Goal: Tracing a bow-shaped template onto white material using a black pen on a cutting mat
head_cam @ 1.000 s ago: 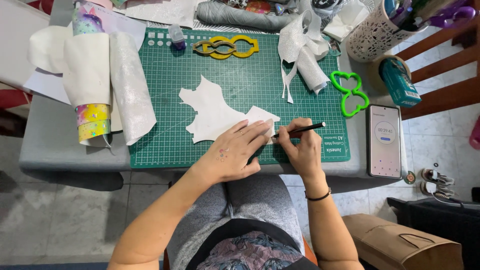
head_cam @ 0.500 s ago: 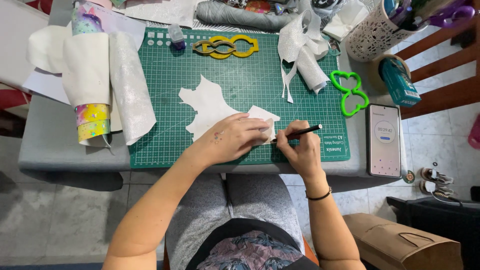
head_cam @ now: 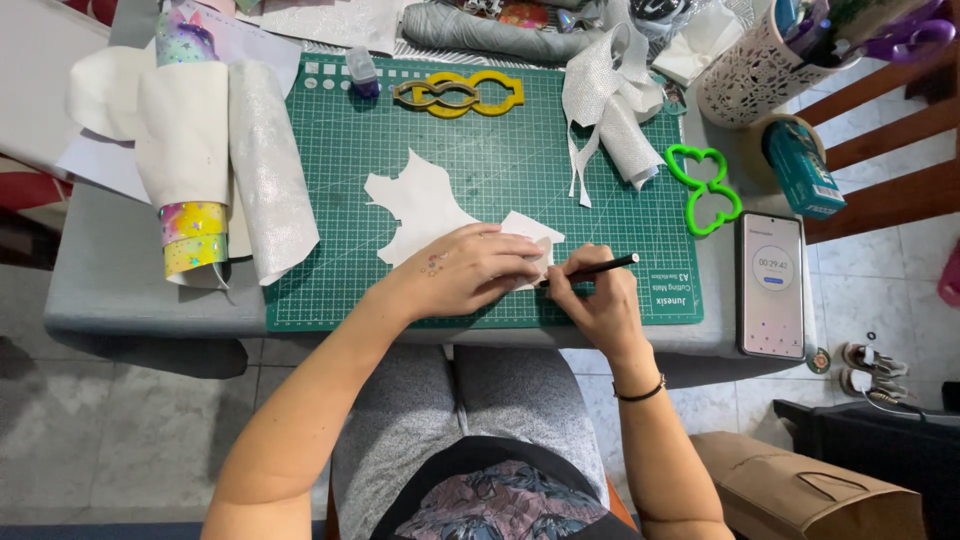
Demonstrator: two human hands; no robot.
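Now left hand (head_cam: 470, 272) flat on white sheet (head_cam: 425, 205); right hand (head_cam: 598, 300) clamped on black pen (head_cam: 592, 269).

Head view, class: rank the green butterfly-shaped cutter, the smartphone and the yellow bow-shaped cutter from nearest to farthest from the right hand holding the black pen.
1. Green butterfly-shaped cutter, up and right of the right hand.
2. Smartphone, at the table's right edge.
3. Yellow bow-shaped cutter, at the mat's far top.
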